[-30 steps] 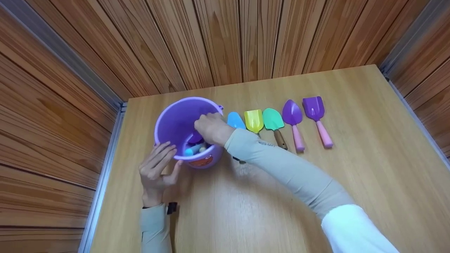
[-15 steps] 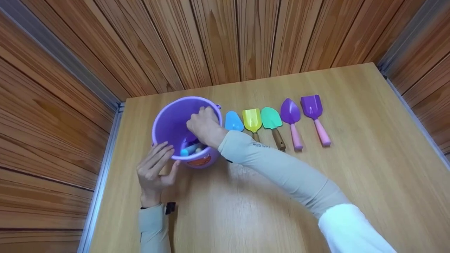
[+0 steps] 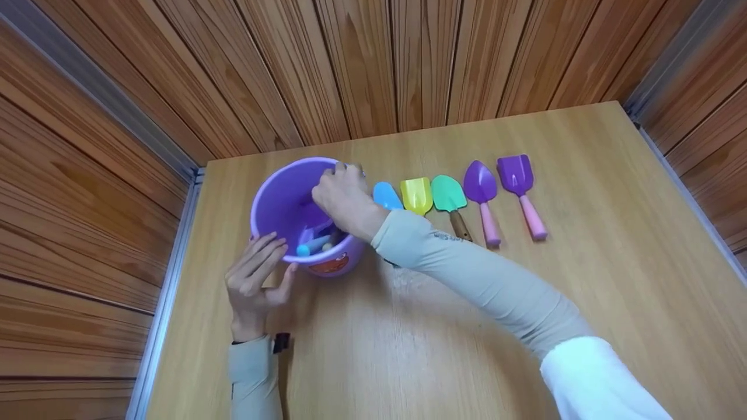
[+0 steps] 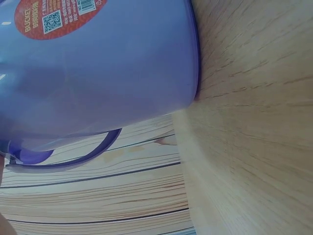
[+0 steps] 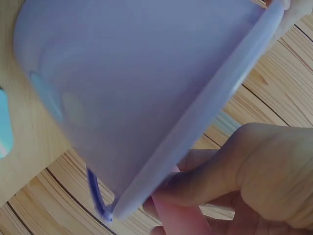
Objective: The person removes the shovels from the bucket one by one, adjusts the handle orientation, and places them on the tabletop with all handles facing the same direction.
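A purple bucket [image 3: 265,204] stands at the left of the table, its wall filling much of both wrist views. My left hand [image 3: 254,280] grips its near-left rim, fingertips over the edge and thumb outside. My right hand [image 3: 345,198] is at the far-right rim, reaching into the mouth. In the right wrist view, its fingers and thumb hold a pink handle [image 5: 180,218]; the bucket wall hides the other end. Inside the bucket lie a light blue handle [image 3: 312,246], a darker handle and a purple piece, partly hidden.
Right of the bucket, toy shovels lie in a row: blue [image 3: 386,195], yellow [image 3: 416,195], green [image 3: 448,192], and two purple ones, one pointed [image 3: 480,184] and one square [image 3: 516,175], with pink handles. My right forearm crosses the table. Wood-patterned walls [image 3: 373,70] enclose it.
My right hand has shifted slightly up and back toward the bucket's far rim. The left hand keeps its place on the rim, and the shovels lie as before.
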`<state>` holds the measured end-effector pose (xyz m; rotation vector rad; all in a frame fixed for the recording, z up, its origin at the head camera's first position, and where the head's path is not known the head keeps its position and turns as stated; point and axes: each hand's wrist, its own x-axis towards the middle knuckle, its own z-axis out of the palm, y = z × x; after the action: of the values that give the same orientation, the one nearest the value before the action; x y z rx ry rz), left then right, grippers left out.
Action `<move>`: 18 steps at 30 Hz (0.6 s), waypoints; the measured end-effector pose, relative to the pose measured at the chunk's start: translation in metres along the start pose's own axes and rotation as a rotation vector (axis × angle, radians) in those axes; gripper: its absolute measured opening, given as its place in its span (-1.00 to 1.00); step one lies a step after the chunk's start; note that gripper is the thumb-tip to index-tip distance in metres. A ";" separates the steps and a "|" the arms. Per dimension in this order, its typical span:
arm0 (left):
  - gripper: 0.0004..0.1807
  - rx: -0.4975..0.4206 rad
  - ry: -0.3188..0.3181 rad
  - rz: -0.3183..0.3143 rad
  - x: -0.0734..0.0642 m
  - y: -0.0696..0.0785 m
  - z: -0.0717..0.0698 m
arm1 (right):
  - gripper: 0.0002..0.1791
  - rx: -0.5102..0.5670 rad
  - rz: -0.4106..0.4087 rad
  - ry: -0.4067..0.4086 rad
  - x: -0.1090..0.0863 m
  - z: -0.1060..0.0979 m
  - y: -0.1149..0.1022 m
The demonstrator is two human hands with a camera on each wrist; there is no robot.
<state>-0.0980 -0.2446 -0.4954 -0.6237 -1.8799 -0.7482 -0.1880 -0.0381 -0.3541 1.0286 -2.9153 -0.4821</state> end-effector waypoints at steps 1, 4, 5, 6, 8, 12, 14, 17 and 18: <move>-0.54 0.000 0.001 0.005 0.000 0.000 0.000 | -0.79 0.006 0.009 0.000 -0.002 0.000 0.003; -0.54 -0.003 0.011 0.021 0.001 -0.001 0.001 | -0.81 0.026 0.029 0.015 -0.007 0.001 0.011; -0.54 -0.006 0.013 0.025 0.001 -0.001 0.001 | -0.82 0.030 0.036 0.024 -0.008 0.001 0.014; -0.54 -0.010 0.015 0.026 0.001 -0.001 0.001 | -0.83 0.032 0.044 0.031 -0.010 0.001 0.017; -0.54 -0.017 0.017 0.028 0.000 -0.002 0.001 | -0.83 0.041 0.055 0.038 -0.013 0.000 0.022; -0.54 -0.018 0.015 0.014 0.000 -0.002 0.000 | -0.82 0.080 0.069 0.016 -0.017 -0.001 0.032; -0.54 -0.016 0.007 0.001 0.001 -0.001 -0.001 | -0.77 0.106 0.074 -0.005 -0.020 -0.002 0.037; -0.52 -0.015 -0.005 -0.013 0.001 0.000 -0.001 | -0.73 0.160 0.094 -0.025 -0.024 -0.002 0.043; -0.52 -0.015 -0.008 -0.017 0.002 0.000 -0.001 | -0.72 0.178 0.103 -0.024 -0.025 -0.003 0.046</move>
<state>-0.0983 -0.2447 -0.4933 -0.6218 -1.8909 -0.7717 -0.1959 0.0104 -0.3361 0.8881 -3.0587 -0.2367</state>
